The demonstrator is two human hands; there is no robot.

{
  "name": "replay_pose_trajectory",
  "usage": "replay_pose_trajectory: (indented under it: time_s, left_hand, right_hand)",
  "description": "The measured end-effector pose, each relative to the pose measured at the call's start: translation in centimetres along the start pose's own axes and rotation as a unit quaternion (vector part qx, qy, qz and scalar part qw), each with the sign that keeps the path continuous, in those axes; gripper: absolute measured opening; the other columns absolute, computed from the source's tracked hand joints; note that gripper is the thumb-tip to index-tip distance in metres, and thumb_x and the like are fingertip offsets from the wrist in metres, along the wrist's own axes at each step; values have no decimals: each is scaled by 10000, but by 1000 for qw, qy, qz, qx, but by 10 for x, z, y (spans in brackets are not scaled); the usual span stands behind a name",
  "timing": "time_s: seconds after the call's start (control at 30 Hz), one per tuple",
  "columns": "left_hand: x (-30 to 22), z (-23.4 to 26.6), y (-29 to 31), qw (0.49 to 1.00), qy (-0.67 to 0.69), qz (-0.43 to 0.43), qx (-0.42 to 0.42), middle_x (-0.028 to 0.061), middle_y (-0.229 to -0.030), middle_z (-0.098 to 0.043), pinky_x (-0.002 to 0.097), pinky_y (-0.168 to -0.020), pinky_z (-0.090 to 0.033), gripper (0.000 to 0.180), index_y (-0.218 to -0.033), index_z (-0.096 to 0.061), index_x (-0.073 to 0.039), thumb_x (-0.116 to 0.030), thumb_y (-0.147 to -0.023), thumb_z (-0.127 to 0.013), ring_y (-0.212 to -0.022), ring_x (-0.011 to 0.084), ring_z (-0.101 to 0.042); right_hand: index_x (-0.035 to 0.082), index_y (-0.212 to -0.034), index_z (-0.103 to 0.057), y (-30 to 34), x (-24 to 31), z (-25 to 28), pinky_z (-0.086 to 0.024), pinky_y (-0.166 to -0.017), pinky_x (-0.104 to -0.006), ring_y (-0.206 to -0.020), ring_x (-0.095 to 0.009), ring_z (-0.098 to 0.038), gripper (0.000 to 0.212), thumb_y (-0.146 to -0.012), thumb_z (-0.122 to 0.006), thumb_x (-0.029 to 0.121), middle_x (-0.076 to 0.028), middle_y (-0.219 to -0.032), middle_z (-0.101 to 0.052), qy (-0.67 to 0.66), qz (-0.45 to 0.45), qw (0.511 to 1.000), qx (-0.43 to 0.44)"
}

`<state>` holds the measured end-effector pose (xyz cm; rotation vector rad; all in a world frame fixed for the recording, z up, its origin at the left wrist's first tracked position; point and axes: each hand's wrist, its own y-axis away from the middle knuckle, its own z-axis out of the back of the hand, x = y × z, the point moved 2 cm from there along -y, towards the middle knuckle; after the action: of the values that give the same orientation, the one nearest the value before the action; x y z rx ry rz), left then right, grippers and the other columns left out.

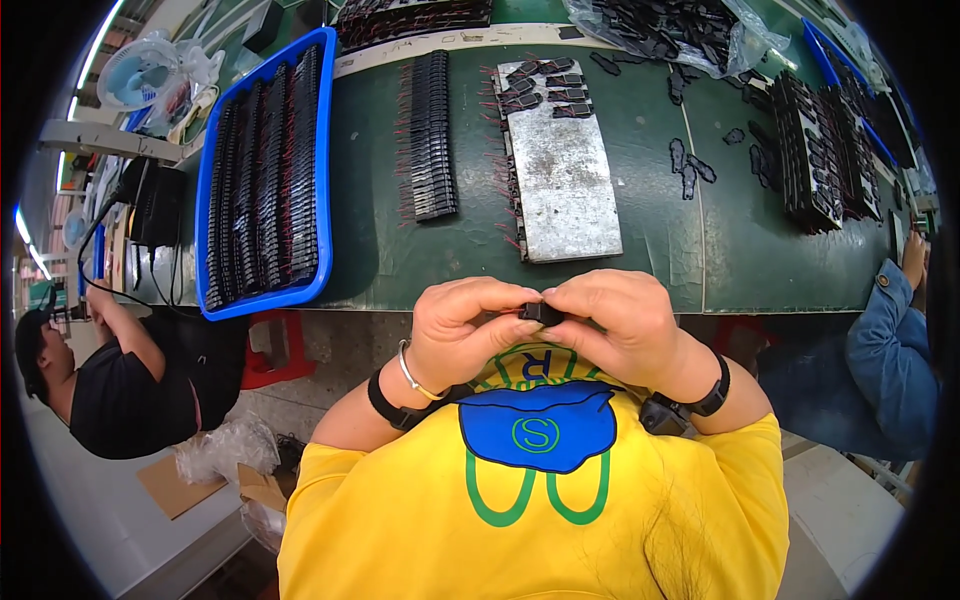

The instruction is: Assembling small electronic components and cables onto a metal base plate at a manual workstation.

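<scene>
Between the fingertips of both hands is a small black plastic part [541,313], held just off the table's near edge. My left hand [468,322] pinches it from one side and my right hand [618,318] from the other; the fingers cover much of it. Straight beyond the hands lies a scuffed metal plate [565,190]. Several black parts [570,95] rest on its far end, and more with red wires line its left edge. To the left of the plate, a long row of black parts [432,135] with red wires lies on the table.
A blue tray [326,170] packed with rows of black parts stands at the left. Loose black pieces [690,165] and stacked plates [805,160] lie to the right, below a plastic bag [690,35] of black pieces. Other people sit at both sides. A fan [140,72] stands far left.
</scene>
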<state>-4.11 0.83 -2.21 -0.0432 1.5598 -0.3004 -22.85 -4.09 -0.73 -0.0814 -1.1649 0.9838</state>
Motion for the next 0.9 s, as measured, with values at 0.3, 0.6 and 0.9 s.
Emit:
replay_pose_trajectory:
  time_s: [0.3, 0.6, 0.9]
  left_hand:
    - [3, -1, 3, 999, -5, -35, -14, 100, -850, -667, 209, -640, -481, 218, -968, -656, 35, -45, -782, -734, -745, 126, -634]
    - [10, -2, 6, 996, 91, 8, -21, 114, -892, -656, 219, -660, -511, 224, -991, -642, 55, -54, -809, -711, -756, 142, -649]
    - [7, -3, 4, 996, 88, 5, 1, 118, -922, -649, 220, -668, -518, 226, -1014, -636, 59, -40, -819, -693, -761, 150, -652]
  right_hand:
    - [3, -892, -646, 3, 5, -3, -510, -572, -305, -673, -253, -646, 273, -671, -787, 79, -126, -813, -659, -98, -79, 991, -41]
    - [1, -908, -633, -1, 5, -2, -502, -574, -305, -662, -265, -644, 289, -683, -787, 99, -125, -832, -660, 16, 29, 999, -42]
    - [8, -896, -629, -2, 10, -1, -485, -536, -305, -618, -242, -625, 276, -679, -781, 86, -101, -752, -636, -21, -31, 999, -9]
